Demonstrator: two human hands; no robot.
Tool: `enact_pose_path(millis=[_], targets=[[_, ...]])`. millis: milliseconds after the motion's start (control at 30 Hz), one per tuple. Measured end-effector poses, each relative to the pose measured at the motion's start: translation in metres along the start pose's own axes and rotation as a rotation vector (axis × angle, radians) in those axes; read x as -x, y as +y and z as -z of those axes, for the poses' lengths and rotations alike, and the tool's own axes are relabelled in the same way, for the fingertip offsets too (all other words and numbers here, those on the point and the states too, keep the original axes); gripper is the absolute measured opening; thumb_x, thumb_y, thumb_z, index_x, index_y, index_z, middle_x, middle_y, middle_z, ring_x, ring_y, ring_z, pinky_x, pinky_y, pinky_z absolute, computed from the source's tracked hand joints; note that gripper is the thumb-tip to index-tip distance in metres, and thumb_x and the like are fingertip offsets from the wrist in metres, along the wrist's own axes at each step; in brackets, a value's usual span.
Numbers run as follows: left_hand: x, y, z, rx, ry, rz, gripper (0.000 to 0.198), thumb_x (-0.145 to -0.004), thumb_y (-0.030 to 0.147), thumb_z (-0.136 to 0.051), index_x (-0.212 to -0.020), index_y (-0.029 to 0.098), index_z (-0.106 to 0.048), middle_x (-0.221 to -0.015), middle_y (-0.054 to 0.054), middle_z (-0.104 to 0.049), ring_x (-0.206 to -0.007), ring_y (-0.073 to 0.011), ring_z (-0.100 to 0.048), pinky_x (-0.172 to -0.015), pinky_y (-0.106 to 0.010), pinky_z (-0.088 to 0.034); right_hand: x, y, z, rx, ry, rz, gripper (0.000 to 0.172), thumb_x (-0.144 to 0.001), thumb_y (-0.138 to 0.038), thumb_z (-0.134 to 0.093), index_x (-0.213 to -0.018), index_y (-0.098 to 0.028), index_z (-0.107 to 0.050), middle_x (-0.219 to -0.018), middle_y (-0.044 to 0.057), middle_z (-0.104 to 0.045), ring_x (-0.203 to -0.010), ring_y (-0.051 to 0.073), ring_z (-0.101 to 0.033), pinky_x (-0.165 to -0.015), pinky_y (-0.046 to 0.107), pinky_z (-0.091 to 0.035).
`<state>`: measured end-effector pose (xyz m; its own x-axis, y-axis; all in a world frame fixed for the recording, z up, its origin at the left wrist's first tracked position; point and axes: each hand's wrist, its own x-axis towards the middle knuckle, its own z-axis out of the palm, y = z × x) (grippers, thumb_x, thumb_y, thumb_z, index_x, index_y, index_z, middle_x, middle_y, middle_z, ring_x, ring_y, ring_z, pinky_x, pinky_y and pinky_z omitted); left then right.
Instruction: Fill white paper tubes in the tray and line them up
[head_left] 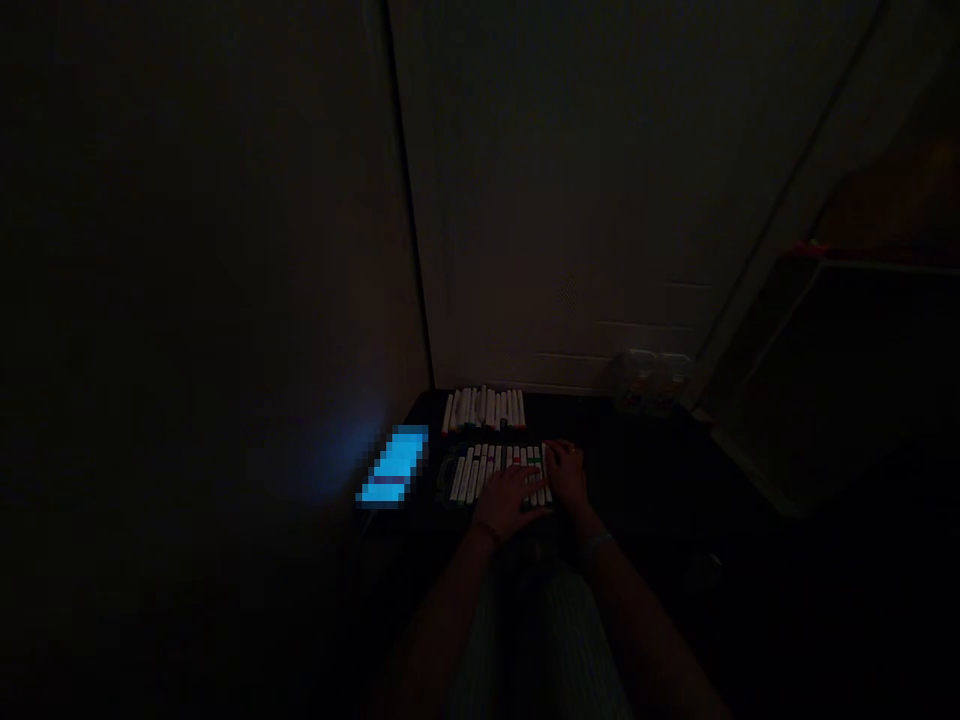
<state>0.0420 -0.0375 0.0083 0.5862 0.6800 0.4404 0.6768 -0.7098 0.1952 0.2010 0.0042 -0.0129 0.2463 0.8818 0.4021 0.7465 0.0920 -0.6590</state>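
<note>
In the dim head view, a row of white markers (pixel 470 475) with coloured bands lies side by side on a dark table. My left hand (pixel 510 497) rests over the right part of this row, its fingers stretched out and spread across the markers. Beside it, my right hand (pixel 568 475) has its fingers bent around the marker (pixel 547 462) at the right end of the row. Its thumb is hard to make out in the dark. Behind, a second row of white markers (pixel 484 408) lies close together.
A glowing, blurred screen (pixel 394 468) stands at the table's left. Two clear containers (pixel 652 382) sit at the back right, against a pale wall (pixel 555 200). The dark tabletop (pixel 637 480) extends right, towards a large dark box-like shape (pixel 825 390).
</note>
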Motion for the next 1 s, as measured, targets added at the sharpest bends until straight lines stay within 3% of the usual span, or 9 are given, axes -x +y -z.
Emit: enact_pose_path(millis=[333, 700, 1000], targets=[[-0.0023, 0.0041, 0.004, -0.003, -0.026, 0.01, 0.044, -0.074, 0.053, -0.049, -0.115, 0.035, -0.049, -0.123, 0.002, -0.045, -0.113, -0.0232, -0.036, -0.092, -0.04, -0.031, 0.001, -0.0058, 0.0084, 0.005, -0.068, -0.048, 0.031, -0.083, -0.033, -0.038, -0.106, -0.027, -0.058, -0.102, 0.004, -0.055, -0.1, 0.018, -0.043, -0.083, 0.029, -0.036], [-0.0016, 0.0052, 0.0048, -0.076, -0.023, -0.006, 0.042, -0.076, 0.054, -0.045, -0.113, 0.034, -0.051, -0.122, 0.002, -0.046, -0.112, -0.0215, -0.036, -0.091, -0.039, -0.032, 0.0017, -0.0034, 0.005, -0.002, -0.006, -0.048, 0.037, -0.081, -0.033, -0.04, -0.116, -0.024, -0.046, -0.106, 0.003, -0.054, -0.097, 0.017, -0.046, -0.08, 0.028, -0.037], [-0.0018, 0.0028, 0.0032, -0.095, -0.026, -0.105, 0.035, -0.079, 0.047, -0.046, -0.11, 0.032, -0.054, -0.12, 0.0, -0.047, -0.108, -0.0195, -0.04, -0.09, -0.036, -0.033, -0.0019, -0.0012, 0.0036, -0.055, -0.039, -0.092, 0.037, -0.08, -0.034, -0.039, -0.115, -0.024, -0.046, -0.105, 0.002, -0.056, -0.096, 0.015, -0.049, -0.079, 0.026, -0.038]])
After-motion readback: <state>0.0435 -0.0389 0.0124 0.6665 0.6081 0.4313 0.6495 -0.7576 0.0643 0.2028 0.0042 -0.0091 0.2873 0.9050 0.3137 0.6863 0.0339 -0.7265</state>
